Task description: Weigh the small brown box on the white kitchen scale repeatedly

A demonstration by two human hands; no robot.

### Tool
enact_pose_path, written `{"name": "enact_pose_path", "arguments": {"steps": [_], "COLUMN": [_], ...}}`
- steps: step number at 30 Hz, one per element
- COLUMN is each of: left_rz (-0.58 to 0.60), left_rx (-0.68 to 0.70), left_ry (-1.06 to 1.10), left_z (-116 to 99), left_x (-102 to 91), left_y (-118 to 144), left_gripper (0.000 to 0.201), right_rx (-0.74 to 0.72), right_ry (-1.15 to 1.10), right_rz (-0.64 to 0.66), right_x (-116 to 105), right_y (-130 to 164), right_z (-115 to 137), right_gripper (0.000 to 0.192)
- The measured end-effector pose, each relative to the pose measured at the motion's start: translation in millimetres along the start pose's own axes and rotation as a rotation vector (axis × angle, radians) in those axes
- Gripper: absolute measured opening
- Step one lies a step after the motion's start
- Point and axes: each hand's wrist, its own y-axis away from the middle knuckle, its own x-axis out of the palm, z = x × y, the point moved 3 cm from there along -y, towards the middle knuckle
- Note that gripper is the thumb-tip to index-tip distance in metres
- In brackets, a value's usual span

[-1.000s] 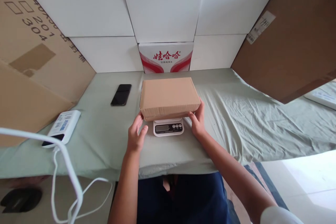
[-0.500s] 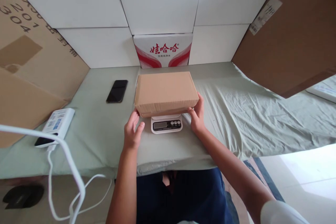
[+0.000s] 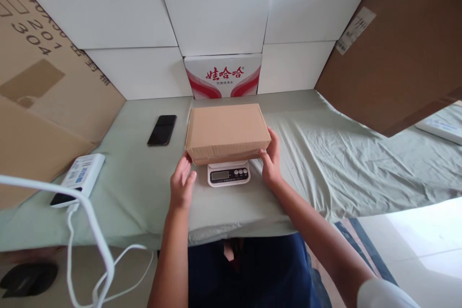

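Note:
A closed brown cardboard box sits over a small white digital scale, covering its weighing plate. Only the scale's front shows, with a grey display and several buttons; no reading can be made out. My left hand is at the box's front left corner, its fingers against the side and lower edge and its thumb held apart. Around the front right corner, my right hand has its thumb on the front face and its fingers along the right side. Whether the box fully rests on the scale is hidden.
A black phone lies left of the box. Further left, a white power bank trails a white cable. Large cardboard panels flank the green-cloth table, and a white box with red lettering stands behind.
The view has shifted slightly, so everything sits a little lower in the picture. Both hands and the box keep nearly the same position over the scale.

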Motion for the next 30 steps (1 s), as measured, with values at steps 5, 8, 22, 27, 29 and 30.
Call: {"name": "enact_pose_path", "arguments": {"steps": [5,8,22,27,29,30], "left_rz": [0.02,0.045,0.111,0.128,0.122,0.122], "left_rx": [-0.012,-0.014,0.138,0.044,0.029,0.016], "left_ry": [-0.023,-0.038,0.056,0.037,0.027,0.021], "left_z": [0.1,2.1,-14.5,30.1,40.0,43.1], "left_x": [1.9,2.3,50.4,57.9,55.5,54.4], "left_y": [-1.1,1.2,-123.9,-143.5,-142.8,-142.6], "left_gripper": [0.088,0.084,0.078,0.075,0.072,0.072], "right_rx": [0.009,0.015,-0.093,0.026,0.036,0.041], "right_ry": [-0.028,-0.036,-0.118,-0.164,-0.153,-0.142], "right_rz": [0.001,0.039,-0.017,-0.005,0.025,0.035], "right_x": [-0.9,-0.3,33.9,45.7,46.2,45.9], "right_y": [-2.3,-0.1,-103.9,-112.1,-111.1,-111.0], "right_z": [1.9,1.3,-20.4,-65.8,-70.5,-71.2], "right_gripper": [0.069,0.07,0.083,0.084,0.082,0.082]}}
